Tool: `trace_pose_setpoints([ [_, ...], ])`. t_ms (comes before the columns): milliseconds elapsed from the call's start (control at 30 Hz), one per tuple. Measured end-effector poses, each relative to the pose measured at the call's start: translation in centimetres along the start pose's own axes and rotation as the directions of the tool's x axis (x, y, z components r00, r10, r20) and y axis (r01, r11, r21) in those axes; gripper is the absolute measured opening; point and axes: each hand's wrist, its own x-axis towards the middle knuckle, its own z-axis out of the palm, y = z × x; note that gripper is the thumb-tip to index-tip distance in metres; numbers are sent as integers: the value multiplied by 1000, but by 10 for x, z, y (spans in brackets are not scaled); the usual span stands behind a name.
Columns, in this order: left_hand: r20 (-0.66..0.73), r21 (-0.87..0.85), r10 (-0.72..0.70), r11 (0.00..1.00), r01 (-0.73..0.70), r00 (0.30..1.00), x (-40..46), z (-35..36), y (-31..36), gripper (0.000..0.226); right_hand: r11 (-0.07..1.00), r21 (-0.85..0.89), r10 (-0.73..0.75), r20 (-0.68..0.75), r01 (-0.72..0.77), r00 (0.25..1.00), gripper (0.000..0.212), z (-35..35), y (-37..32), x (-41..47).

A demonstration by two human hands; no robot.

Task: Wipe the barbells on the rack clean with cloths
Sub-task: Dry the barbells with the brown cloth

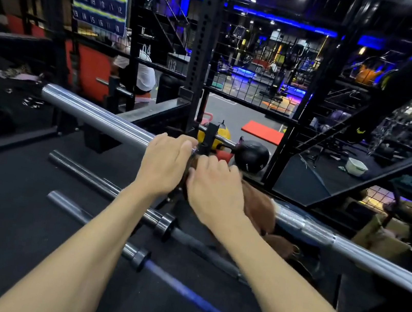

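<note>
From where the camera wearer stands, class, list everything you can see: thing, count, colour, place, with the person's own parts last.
Long steel barbell: one, silver, across the rack at hand height.
Barbells lying low: two, one dark, one with a blue shaft, below the forearms.
Brown wiping cloth: one, draped on the silver bar under the right hand.
Black medicine ball: one, floor beyond the rack.
Yellow ball: one, beside it.
Red floor mat: one, further back.
Left hand: on the bar.
Right hand: on the cloth.
</note>
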Motion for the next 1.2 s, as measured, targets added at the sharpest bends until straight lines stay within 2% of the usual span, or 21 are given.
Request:
trace_pose_setpoints([
  [133,-38,49,-23,998,25,999,-2,-2,-12,60,985,-67,-148,153,160,977,45,-4,35,-21],
  [233,-35,84,-36,996,39,999,0,-1,-13,58,992,-84,-73,188,90,979,43,-17,86,-52],
  [333,-78,73,-26,997,31,997,-1,0,-11,55,993,-106,-24,260,53,965,43,-29,106,-72],
  [400,-86,50,-23,998,28,996,-2,4,-5,54,996,-84,29,292,-5,956,47,-37,100,-65],
  [500,-90,57,-24,998,29,996,1,8,0,55,995,61,51,309,-74,950,44,-32,72,-34],
  [600,-75,54,-24,998,29,997,1,7,-1,59,993,116,-18,282,-15,959,45,-19,31,-2],
  [667,-76,105,25,994,-17,997,0,5,-8,60,994,107,-28,251,1,967,48,-20,27,-3],
  [733,-78,132,51,990,-40,996,2,6,-14,56,997,56,35,272,-52,962,53,-24,61,-27],
  [800,-112,126,24,992,-10,993,3,7,-16,56,995,-12,97,213,-96,972,58,-31,105,-61],
  [933,-120,147,38,989,-20,992,1,9,-16,58,977,-101,204,208,-187,956,52,-40,167,-116],
  [1033,-113,174,61,984,-40,992,-3,10,-11,55,947,-153,306,148,-284,940,43,-52,207,-155],
  [1200,-79,179,41,983,-26,996,-1,12,0,54,835,-208,531,63,-509,845,44,-66,212,-180],
])
